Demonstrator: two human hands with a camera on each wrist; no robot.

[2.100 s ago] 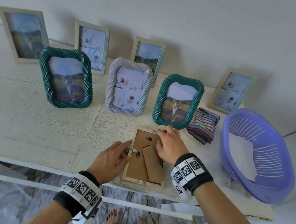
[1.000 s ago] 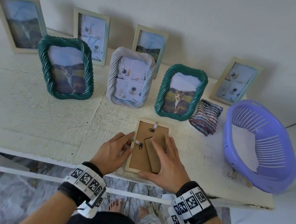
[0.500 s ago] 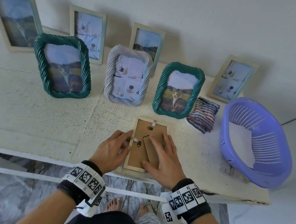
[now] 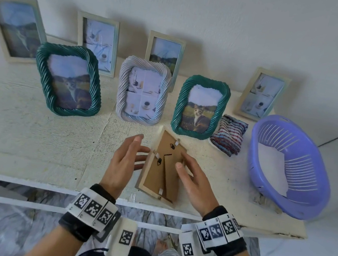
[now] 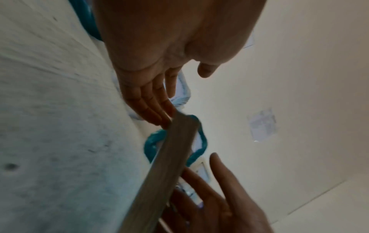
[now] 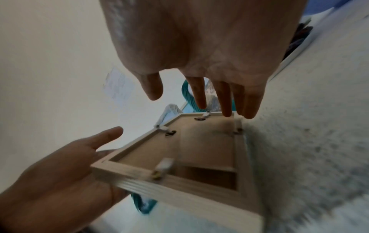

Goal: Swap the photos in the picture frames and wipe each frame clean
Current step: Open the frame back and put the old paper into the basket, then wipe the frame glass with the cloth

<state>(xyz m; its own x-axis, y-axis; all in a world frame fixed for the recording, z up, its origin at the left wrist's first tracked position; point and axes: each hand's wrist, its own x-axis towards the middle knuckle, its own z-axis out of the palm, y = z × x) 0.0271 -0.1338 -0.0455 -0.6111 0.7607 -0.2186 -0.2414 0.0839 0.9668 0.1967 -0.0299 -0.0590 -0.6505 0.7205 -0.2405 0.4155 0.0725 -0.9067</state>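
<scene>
Two hands: both flank one wooden frame (image 4: pixel 163 166) at the shelf's near edge, back side up.
Frame: pale wood border, brown fibreboard back with a hinged stand flap and small metal turn-clips; its left edge is lifted, its right edge is down on the shelf (image 4: pixel 29 139).
Left hand (image 4: pixel 124 160): fingers straight and together, tips under the raised left edge (the wrist view shows them against the wood), thumb apart.
Right hand (image 4: pixel 194 181): fingers straight and spread, lying along the frame's right side over the backing; nothing gripped.
Shelf: white, rough, chipped paint.
Standing frames: two green rope-twist frames (image 4: pixel 68 81) with cat photos, one pale rope-twist frame (image 4: pixel 142 91), four flat pale frames (image 4: pixel 13 25) against the wall.
Cloth (image 4: pixel 228 137): striped, folded, soft.
Basket (image 4: pixel 288 166): lilac plastic, slotted, oval, holding white paper.
</scene>
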